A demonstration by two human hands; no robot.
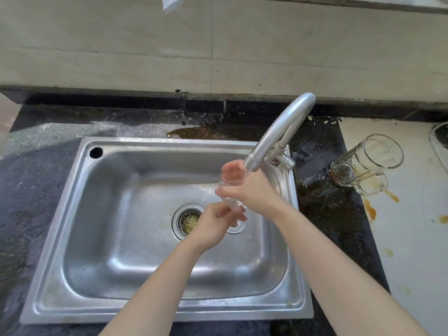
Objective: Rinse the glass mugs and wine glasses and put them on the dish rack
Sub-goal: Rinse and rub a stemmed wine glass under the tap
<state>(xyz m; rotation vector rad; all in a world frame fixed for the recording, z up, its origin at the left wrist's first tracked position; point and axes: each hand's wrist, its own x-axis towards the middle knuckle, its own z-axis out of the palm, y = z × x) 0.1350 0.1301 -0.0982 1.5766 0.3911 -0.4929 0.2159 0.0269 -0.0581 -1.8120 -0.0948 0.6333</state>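
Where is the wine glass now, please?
Head view, right of centre: left hand and right hand hold the wine glass under the tap, over the sink.

sink [150, 144] sat in counter [48, 178] | drain [188, 221] lay in basin, right of centre | faucet [278, 132] stood at sink's back-right corner, spout over basin | wine glass [230, 190] was under spout, right hand [252, 187] round bowl, left hand [215, 224] below at stem | glass mugs [368, 163] were together on counter, right of faucet

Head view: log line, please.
wine glass: under faucet, over sink | left hand: grips stem | right hand: holds bowl | mugs: counter, stained
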